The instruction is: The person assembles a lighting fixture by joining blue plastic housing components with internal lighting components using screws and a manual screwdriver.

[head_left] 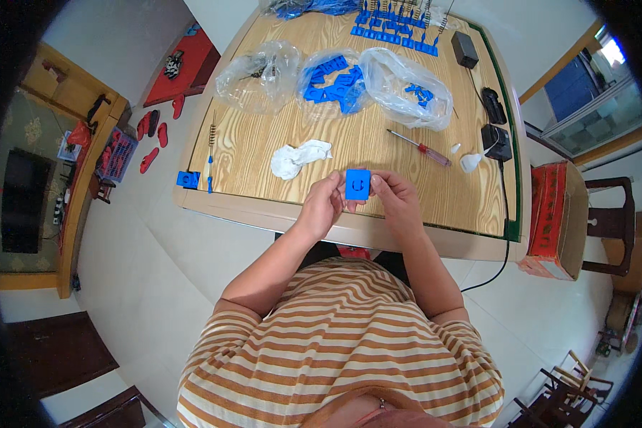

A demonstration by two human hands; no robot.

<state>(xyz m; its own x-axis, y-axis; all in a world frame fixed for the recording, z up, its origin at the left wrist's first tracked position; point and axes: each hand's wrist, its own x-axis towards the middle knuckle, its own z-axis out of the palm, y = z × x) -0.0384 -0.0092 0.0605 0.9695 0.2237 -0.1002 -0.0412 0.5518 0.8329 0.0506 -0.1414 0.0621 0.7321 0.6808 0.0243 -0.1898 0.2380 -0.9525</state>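
Over the table's near edge I hold a small flat blue plastic piece [358, 185] with a curved black mark on its face. My left hand [324, 202] has its fingers against the piece's left side and underneath. On the other side, my right hand [399, 202] pinches the right edge, thumb in front. A crumpled white cloth or tissue [299, 158] lies just beyond my left hand. Farther to the left, a thin blue rod with a dark spring [211, 153] lies beside another blue block [187, 179] at the table's edge.
Clear plastic bags stand across the middle: one with dark springs [260, 75], one with blue pieces [333, 84], one with small blue parts [414, 91]. A screwdriver [419, 148] lies right, near a black power strip [496, 143] with cable. Rows of blue assemblies [396, 36] fill the far edge.
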